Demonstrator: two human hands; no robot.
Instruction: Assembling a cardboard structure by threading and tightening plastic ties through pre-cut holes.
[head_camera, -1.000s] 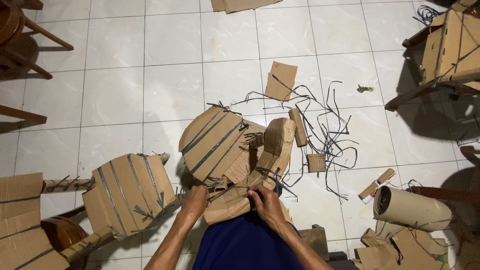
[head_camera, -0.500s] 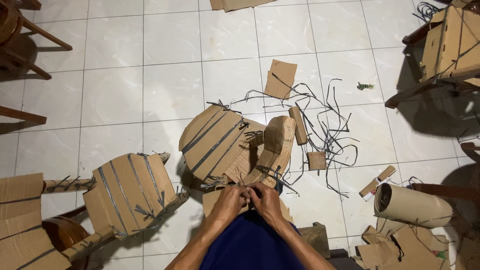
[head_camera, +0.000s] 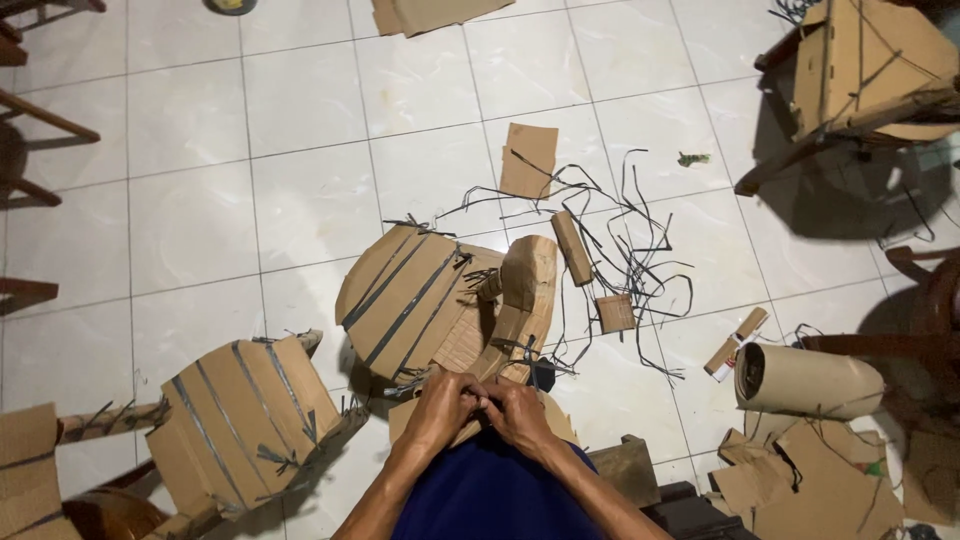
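**Cardboard and black strapping under two joined hands**

Cardboard wraps the piece (head_camera: 450, 300) that lies just ahead of the hands on the white tiled floor (head_camera: 200, 200): a rounded panel bound with dark straps, with a narrower wrapped arm (head_camera: 525, 290) rising along its right side. The left hand (head_camera: 440, 405) and right hand (head_camera: 518, 412) meet at the near edge of this piece, fingers curled in and knuckles touching. Both are clenched on something small at that edge, likely a strap end, but what exactly sits between the fingers is hidden. Under the hands a flat cardboard flap (head_camera: 555, 415) shows, and nearer than that is blue cloth (head_camera: 490, 490) over the person's lap.

To the left of the hands and a little nearer lies a second wrapped panel (head_camera: 245, 410), tilted, with strap ends sticking out at its corners. Beyond the hands and to the right, a tangle of loose black straps (head_camera: 630, 250) spreads over the tiles, with a flat cardboard square (head_camera: 530, 160), a small roll (head_camera: 572, 248) and a small block (head_camera: 615, 313) among them. To the right of the hands a thick cardboard tube (head_camera: 810, 380) lies on its side, with a heap of scraps (head_camera: 810, 480) nearer than it. Far right and well beyond, a wrapped chair (head_camera: 860, 70) stands.
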